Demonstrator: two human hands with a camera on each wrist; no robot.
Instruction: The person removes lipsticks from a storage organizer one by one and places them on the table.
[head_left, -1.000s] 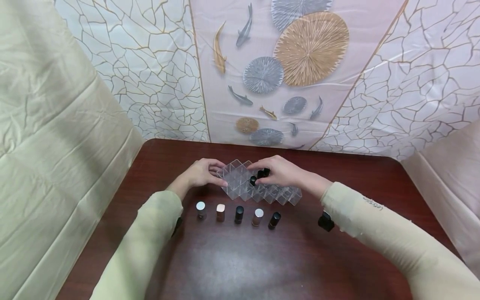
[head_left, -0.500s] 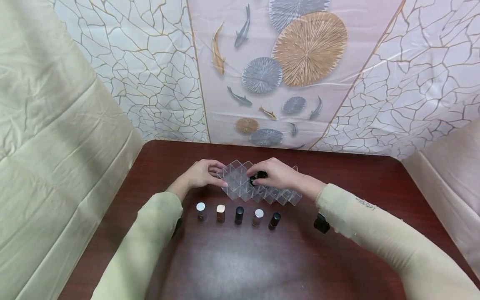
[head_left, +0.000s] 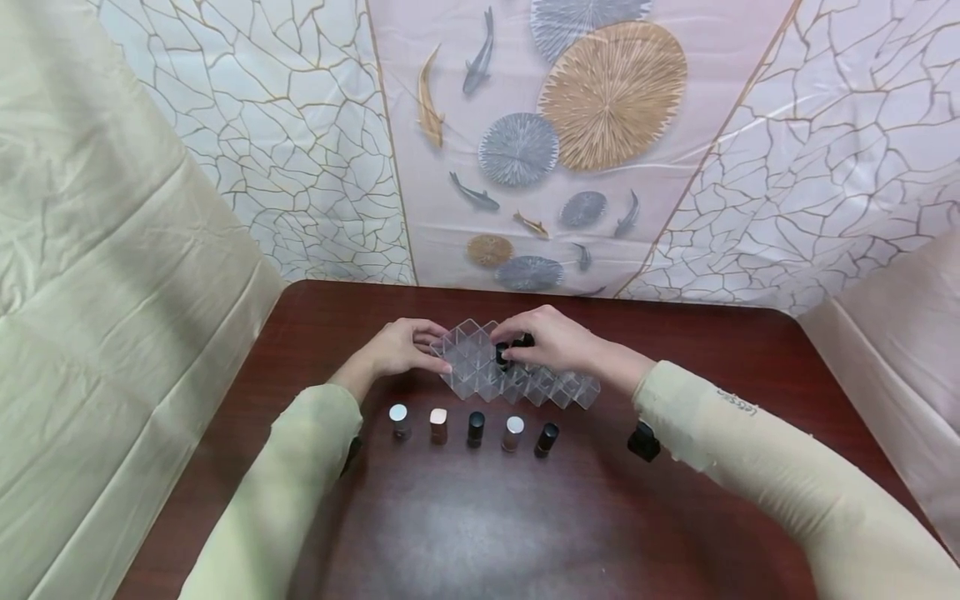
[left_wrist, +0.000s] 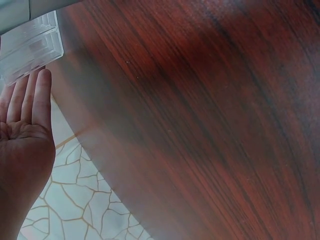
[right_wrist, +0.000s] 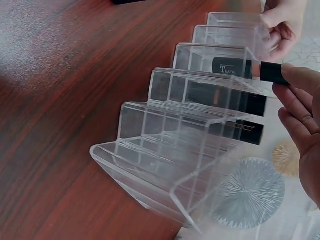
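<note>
A clear stepped lipstick organizer [head_left: 467, 360] with diamond-shaped compartments stands near the back of the table. My left hand [head_left: 401, 346] holds its left end, thumb at the front and fingers behind. In the right wrist view, my right hand [right_wrist: 302, 102] pinches the black cap of a lipstick [right_wrist: 272, 73] between thumb and fingers. A copper band shows below that cap, and the dark lower tube is inside a compartment. Two more black lipsticks [right_wrist: 254, 103] sit in neighbouring compartments, partly hidden by my right hand in the head view.
In front of the organizer several lipsticks stand upright in a row: a silver-topped one [head_left: 399, 421], a rose-gold one [head_left: 438, 425], a black one [head_left: 476, 428], a pale-topped one [head_left: 512, 433] and another black one [head_left: 547, 438]. A patterned cloth backdrop [head_left: 525, 150] rises behind the table.
My right hand has shifted slightly left over the organizer, and more of the pinched lipstick's black cap shows at its fingertips. My left hand keeps its hold; the row stays put.
</note>
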